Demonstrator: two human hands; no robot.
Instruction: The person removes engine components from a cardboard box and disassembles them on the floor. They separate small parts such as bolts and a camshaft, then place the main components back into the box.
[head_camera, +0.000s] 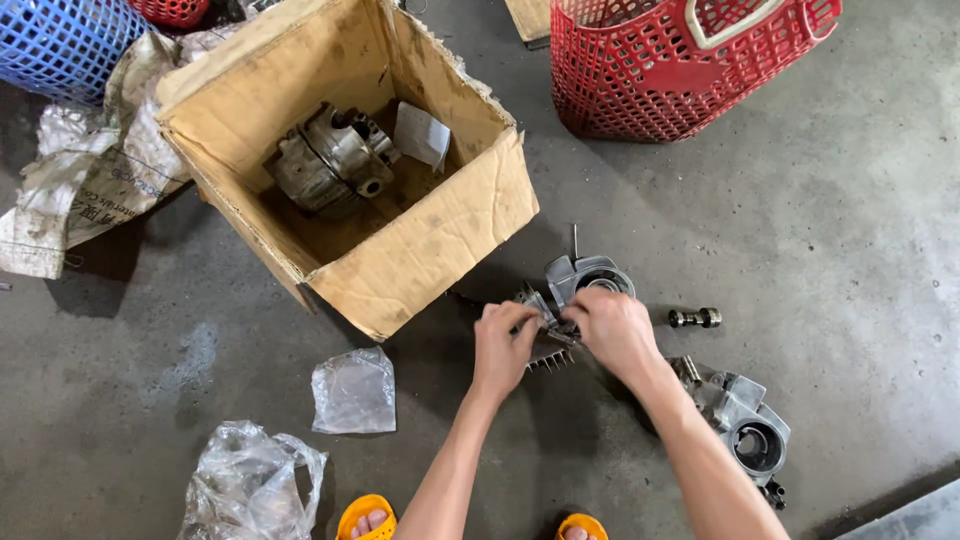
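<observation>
— Cylinder head (580, 282), grey cast metal with fins, sits on the concrete floor (850, 250) just in front of the cardboard box (420, 250). I have both hands on it.

— How are they gripping?

— My left hand (500, 345) pinches the finned edge near its left side; my right hand (612, 330) is clenched over the middle, fingers curled down onto the metal.

— What's around it?

— A small camshaft (695, 318) lies just to the right. Another grey casting (745, 425) rests beside my right forearm. Inside the box sits an engine block (330, 160). A red plastic basket (680, 60) stands well beyond, and two clear plastic bags (354, 392) lie to my left.
</observation>
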